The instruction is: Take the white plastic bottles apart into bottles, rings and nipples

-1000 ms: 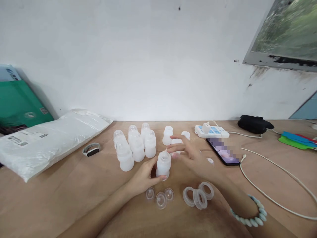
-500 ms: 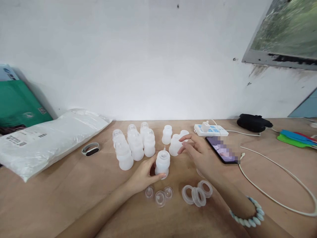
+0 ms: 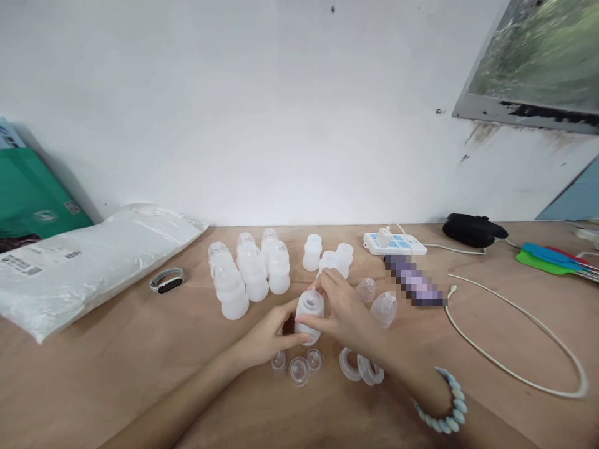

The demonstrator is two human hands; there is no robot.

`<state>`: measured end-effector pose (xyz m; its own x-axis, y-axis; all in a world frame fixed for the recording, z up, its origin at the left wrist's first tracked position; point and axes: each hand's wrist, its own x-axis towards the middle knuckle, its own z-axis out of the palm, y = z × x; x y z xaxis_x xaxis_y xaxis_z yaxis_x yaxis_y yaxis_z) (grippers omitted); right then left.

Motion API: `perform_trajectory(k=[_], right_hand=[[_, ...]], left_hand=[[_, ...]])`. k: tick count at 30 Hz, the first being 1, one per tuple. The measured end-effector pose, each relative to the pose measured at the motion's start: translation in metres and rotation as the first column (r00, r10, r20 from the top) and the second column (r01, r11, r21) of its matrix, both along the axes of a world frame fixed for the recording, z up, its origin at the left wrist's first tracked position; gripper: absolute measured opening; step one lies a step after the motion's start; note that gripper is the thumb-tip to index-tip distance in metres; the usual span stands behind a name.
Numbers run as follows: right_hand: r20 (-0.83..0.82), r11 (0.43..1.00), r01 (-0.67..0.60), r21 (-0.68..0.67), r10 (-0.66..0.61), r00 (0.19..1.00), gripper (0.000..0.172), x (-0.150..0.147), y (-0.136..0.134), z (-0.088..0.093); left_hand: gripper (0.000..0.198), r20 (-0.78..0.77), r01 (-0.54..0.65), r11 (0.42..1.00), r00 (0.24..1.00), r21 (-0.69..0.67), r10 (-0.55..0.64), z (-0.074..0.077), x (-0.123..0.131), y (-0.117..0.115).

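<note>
A pale wooden tabletop (image 3: 116, 374) runs back to a plain white wall. Near its middle stands a small milky-white plastic bottle (image 3: 309, 310), upright and gripped from both sides. The left hand (image 3: 269, 337) curls round its base, thumb pressed against the front. The right hand (image 3: 346, 312), a pale bead bracelet (image 3: 444, 405) on its wrist, has its fingers closed on the bottle's neck and shoulder. Just in front lie three small clear teats (image 3: 298, 369) and some translucent plastic rings (image 3: 360, 368). Two clear domed caps (image 3: 384, 308) sit just right of that hand. Behind, to the left, stands a cluster of capped white bottles (image 3: 248, 277).
</note>
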<state>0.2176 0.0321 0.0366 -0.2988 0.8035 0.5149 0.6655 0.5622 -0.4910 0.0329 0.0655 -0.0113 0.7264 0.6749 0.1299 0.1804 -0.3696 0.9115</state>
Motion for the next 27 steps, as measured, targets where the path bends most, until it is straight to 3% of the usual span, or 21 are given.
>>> perform_trajectory(k=[4, 10, 13, 15, 17, 19, 21, 23, 25, 27], right_hand=[[-0.063, 0.975, 0.209, 0.079, -0.205, 0.977, 0.04, -0.015, 0.0, -0.011], [-0.066, 0.929, 0.353, 0.114, -0.347, 0.936, 0.036, -0.022, -0.002, -0.015], [0.008, 0.931, 0.35, 0.107, -0.353, 0.936, 0.032, -0.02, -0.001, -0.01], [0.072, 0.969, 0.244, 0.048, -0.247, 0.966, 0.028, -0.013, 0.001, -0.003], [0.077, 0.994, 0.095, -0.053, -0.091, 0.993, 0.023, 0.0, 0.005, 0.005], [-0.011, 0.985, 0.036, -0.166, -0.038, 0.999, 0.019, 0.021, 0.011, 0.012], [-0.023, 0.957, 0.198, -0.212, -0.208, 0.978, 0.019, 0.048, 0.02, 0.017], [0.08, 0.895, 0.399, -0.2, -0.391, 0.917, 0.014, 0.077, 0.027, 0.018], [0.109, 0.855, 0.48, -0.197, -0.467, 0.877, 0.009, 0.101, 0.031, 0.015], [0.125, 0.838, 0.499, -0.22, -0.483, 0.867, 0.016, 0.116, 0.03, 0.007]], left_hand=[[0.03, -0.002, -0.063, 0.998, 0.998, 0.012, 0.063, 0.0, 0.003, -0.004], [0.026, -0.049, -0.216, 0.975, 0.974, 0.053, 0.219, -0.003, 0.006, -0.008], [0.023, -0.05, -0.249, 0.966, 0.966, 0.072, 0.253, -0.005, 0.008, -0.008], [0.023, -0.036, -0.218, 0.974, 0.975, 0.067, 0.221, -0.005, 0.008, -0.006], [0.026, -0.008, -0.172, 0.984, 0.985, 0.051, 0.173, -0.005, 0.008, -0.004], [0.033, 0.017, -0.137, 0.99, 0.991, 0.026, 0.136, -0.005, 0.008, -0.001], [0.038, 0.027, -0.135, 0.991, 0.991, 0.007, 0.134, -0.006, 0.007, 0.0], [0.041, 0.024, -0.138, 0.99, 0.99, -0.003, 0.138, -0.006, 0.007, 0.001], [0.045, 0.017, -0.136, 0.991, 0.991, -0.006, 0.136, -0.006, 0.007, 0.0], [0.046, 0.004, -0.136, 0.991, 0.991, -0.005, 0.136, -0.006, 0.007, 0.0]])
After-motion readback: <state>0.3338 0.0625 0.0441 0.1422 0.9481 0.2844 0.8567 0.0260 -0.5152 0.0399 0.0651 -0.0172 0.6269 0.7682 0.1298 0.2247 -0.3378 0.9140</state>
